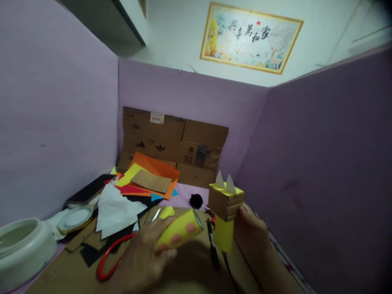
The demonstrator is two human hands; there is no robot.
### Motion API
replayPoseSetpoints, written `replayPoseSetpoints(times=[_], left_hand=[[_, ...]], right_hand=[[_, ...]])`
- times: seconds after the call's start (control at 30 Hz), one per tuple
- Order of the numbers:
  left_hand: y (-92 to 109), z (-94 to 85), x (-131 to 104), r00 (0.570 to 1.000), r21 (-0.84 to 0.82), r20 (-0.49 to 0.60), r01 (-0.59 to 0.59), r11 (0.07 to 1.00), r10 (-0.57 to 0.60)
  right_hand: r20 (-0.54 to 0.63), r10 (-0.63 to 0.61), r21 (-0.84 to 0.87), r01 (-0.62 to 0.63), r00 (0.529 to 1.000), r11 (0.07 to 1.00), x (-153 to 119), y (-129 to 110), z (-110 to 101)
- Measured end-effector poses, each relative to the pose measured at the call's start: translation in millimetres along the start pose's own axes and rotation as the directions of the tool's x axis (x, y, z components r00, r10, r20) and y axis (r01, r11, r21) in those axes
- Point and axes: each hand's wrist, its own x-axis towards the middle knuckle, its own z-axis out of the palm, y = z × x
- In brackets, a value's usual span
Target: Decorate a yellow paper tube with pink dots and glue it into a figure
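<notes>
Near the lower middle, my left hand (150, 249) is wrapped round a yellow paper tube (180, 232) with pink spots, tilted so its open end points up and right. On the right, my right hand (252, 226) grips a small cardboard box (226, 203) from its right side. The box has a yellow top with two pale pointed pieces (225, 182) standing on it, and a yellow column (224, 236) shows directly below it. Red-handled scissors (113, 255) lie left of my left hand, partly hidden by it. A black pen (212, 241) lies between the tube and the column.
White crumpled paper (118, 210), orange paper (154, 165) and cardboard pieces lie at the left and back. A white pot (27, 249) stands at the far left beside a lid (75, 217). A black fuzzy ball (196, 200) sits behind. Purple walls (321, 163) enclose the area.
</notes>
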Motion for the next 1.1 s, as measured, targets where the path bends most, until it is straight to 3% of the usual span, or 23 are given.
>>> replayPoseSetpoints(times=[0.13,0.2,0.3,0.37,0.43,0.53,0.67,0.73,0.87,1.0,1.1], left_hand=[[15,-13.7,0,0.983,0.088,0.183,-0.03,0.996,0.013],[23,-19.6,1,0.979,0.124,0.204,-0.015,0.992,-0.011],[30,-27.3,4,0.985,0.14,0.152,0.056,0.988,-0.078],[30,-30.5,6,0.984,0.045,0.137,0.109,0.993,-0.114],[26,-31.6,6,0.972,-0.106,0.197,0.152,0.983,-0.129],[22,-30.0,4,0.944,-0.248,0.299,0.216,0.944,-0.137],[20,-22.9,-1,0.923,-0.359,0.354,0.281,0.89,-0.149],[17,-17.4,-3,0.906,-0.442,0.368,0.367,0.818,-0.208],[7,-6.8,-2,0.847,-0.616,0.427,0.529,0.583,-0.317],[1,-4.0,-2,0.792,-0.683,0.534,0.611,0.401,-0.296],[0,-5.6,-2,0.78,-0.707,0.575,0.625,0.33,-0.247]], right_hand=[[0.011,0.011,0.123,-0.012,1.0,0.992,-38,8,2],[-0.022,-0.003,0.181,0.007,1.0,0.983,-44,12,2],[-0.131,0.004,0.276,0.033,0.991,0.961,-45,18,2],[-0.196,0.024,0.315,0.04,0.98,0.948,-45,23,3],[-0.22,0.038,0.329,0.037,0.975,0.943,-47,26,5],[-0.16,0.073,0.343,-0.014,0.984,0.939,-50,28,11],[-0.076,0.127,0.394,-0.087,0.989,0.915,-57,24,17],[-0.068,0.122,0.407,-0.084,0.99,0.909,-59,24,18],[-0.009,0.113,0.456,-0.096,0.994,0.885,-61,27,16],[0.037,0.158,0.488,-0.156,0.987,0.859,-61,31,17],[0.05,0.178,0.517,-0.178,0.983,0.837,-60,31,21]])
